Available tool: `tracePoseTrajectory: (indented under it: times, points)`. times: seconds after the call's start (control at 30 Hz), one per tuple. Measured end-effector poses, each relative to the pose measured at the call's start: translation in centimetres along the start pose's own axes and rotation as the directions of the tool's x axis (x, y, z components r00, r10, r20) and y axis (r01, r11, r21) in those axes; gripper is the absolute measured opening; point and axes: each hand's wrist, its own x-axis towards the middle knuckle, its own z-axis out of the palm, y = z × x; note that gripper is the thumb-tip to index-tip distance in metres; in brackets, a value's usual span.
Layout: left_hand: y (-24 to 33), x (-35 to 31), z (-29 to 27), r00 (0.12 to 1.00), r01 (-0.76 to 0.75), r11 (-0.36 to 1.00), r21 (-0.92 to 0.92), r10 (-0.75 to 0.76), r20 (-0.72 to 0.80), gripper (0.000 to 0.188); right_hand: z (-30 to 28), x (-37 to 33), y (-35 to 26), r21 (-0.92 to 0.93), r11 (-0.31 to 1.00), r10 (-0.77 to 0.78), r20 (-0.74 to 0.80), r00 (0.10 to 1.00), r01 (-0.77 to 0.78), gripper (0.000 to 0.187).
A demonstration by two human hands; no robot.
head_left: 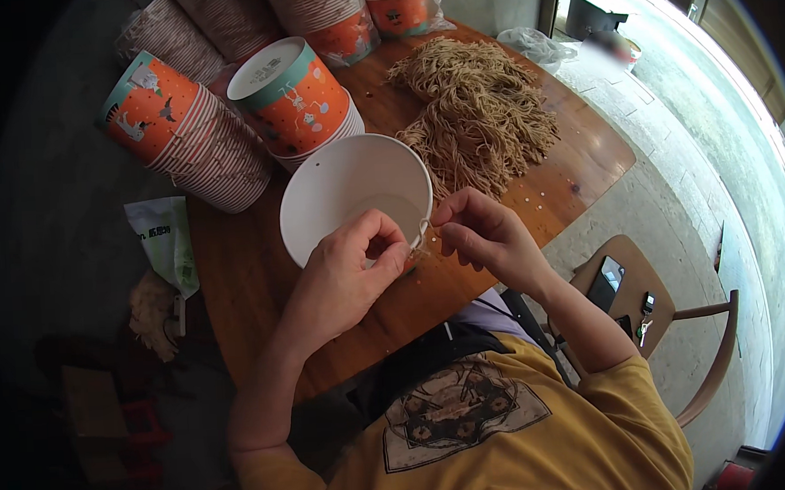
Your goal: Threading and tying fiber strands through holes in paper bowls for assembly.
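Note:
In front of me a paper bucket (324,200), white inside, stands on the table with its mouth tilted up toward me. A small hole shows near its far rim. At the bucket's near right rim a short twisted length of pale cord (422,233) hangs between my hands. My left hand (345,265) is closed in a pinch at the rim, with the cord's lower end at its fingertips. My right hand (490,240) pinches the cord's upper end with thumb and forefinger. Just beyond the right hand lies a large heap of tan cords (474,108).
Stacks of orange paper buckets (292,104) fill the table's (583,146) far left, some in clear plastic. A white-green packet (165,230) hangs at the left edge. To the right, a chair (648,298) holds a phone (607,282) and keys (643,331).

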Motion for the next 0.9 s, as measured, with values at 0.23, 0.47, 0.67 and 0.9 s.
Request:
tracePoseTrajectory:
  times: [0.23, 0.47, 0.67, 0.9]
  points:
    - [-0.4, 0.2, -0.2, 0.999, -0.011, 0.996, -0.085, 0.008, -0.035, 0.009, 0.0, -0.5, 1.5, -0.127, 0.992, 0.030, 0.032, 0.999, -0.025, 0.013]
    - [-0.7, 0.3, -1.1, 0.993, 0.114, 0.953, -0.282, -0.112, 0.024, 0.009, 0.7, -0.8, 1.4, -0.421, 0.882, -0.161, 0.148, 0.976, 0.209, 0.012]
    - [-0.8, 0.9, -1.0, 0.982, 0.188, 0.924, -0.332, -0.177, 0.064, 0.009, 1.4, -0.6, 0.1, -0.614, 0.683, -0.549, -0.073, 0.833, 0.396, 0.018]
    - [-0.3, 1.5, -0.6, 0.986, 0.158, 0.894, -0.419, -0.120, 0.116, 0.009, 3.1, 0.3, 1.1, -0.355, 0.882, -0.382, -0.158, 0.911, 0.309, 0.019]
